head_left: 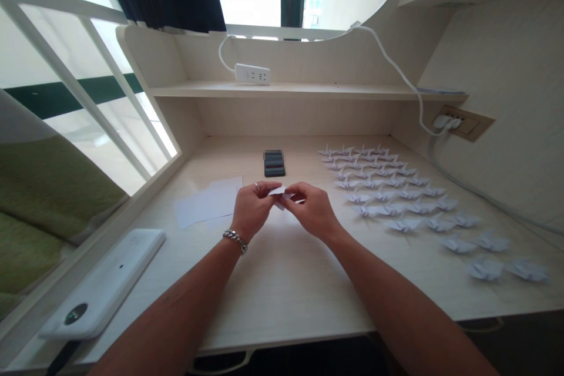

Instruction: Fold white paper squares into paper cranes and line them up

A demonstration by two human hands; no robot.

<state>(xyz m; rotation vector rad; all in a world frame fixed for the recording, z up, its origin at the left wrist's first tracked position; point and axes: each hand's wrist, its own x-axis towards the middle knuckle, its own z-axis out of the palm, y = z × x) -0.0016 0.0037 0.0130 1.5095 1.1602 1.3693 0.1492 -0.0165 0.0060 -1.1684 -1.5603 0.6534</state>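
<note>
Between my two hands, above the middle of the desk, is a small piece of folded white paper [277, 191]. My left hand [252, 207], with a ring and a chain bracelet, pinches its left side. The right side is gripped by the fingertips of my right hand [312, 205]. My fingers cover part of the paper, so its exact folded shape is hard to make out. Left of my left hand lie flat white paper sheets [205, 202]. Rows of folded white paper cranes [403, 194] stand to the right of my right hand.
A dark phone [274, 163] lies just beyond my hands. At the left edge is a long white device [110, 282] with a black cable. A power strip [252, 74] sits on the shelf [299, 91]. A white cord runs to the wall socket [467, 123] at right.
</note>
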